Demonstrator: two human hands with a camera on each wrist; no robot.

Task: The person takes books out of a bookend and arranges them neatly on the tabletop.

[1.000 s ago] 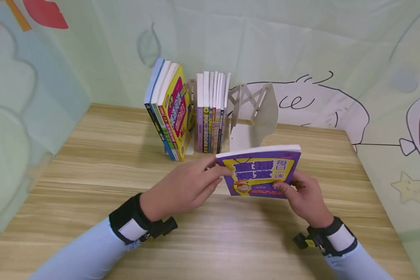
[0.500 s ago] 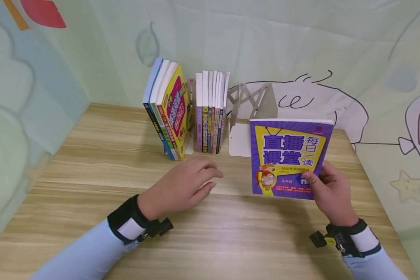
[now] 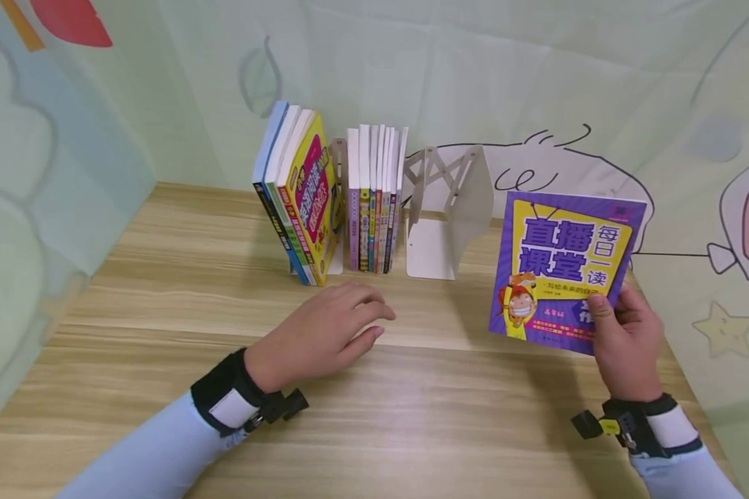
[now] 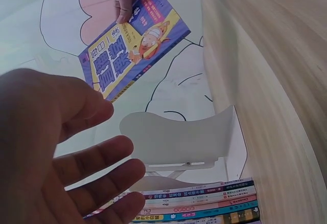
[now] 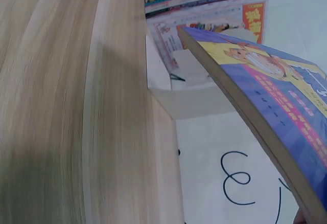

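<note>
Clearly, the left end of the wooden table point(image 3: 131, 298) belongs to a small group of books point(image 3: 287, 180), blue on the outside and yellow on the side facing right, tilted with their tops toward the left. A little nearer the person, the left hand point(image 3: 321, 336) hangs over the wood in front of the books, holding nothing; its fingers are loosely bent and spread apart, as the left wrist view confirms, and whether any part of it touches the table I cannot tell. A black band point(image 3: 227, 391) with a small camera circles that wrist, below it a light blue sleeve point(image 3: 156, 443).

Next along the back stands a row of thin books point(image 3: 376, 201), nearly upright, spines toward the person. Just right of it is a section of the pale metal bookend point(image 3: 433, 246), its crossed struts and upright plate in plain sight with no book between them.

Farther right, a purple and yellow book point(image 3: 555, 270) is held up above the table, well apart from the row, its cover toward the person and slightly tilted. The right hand point(image 3: 630, 339) grips its lower right edge, thumb across the cover and fingers behind. Rightmost, a star point(image 3: 724, 329) is printed on the wall covering.
</note>
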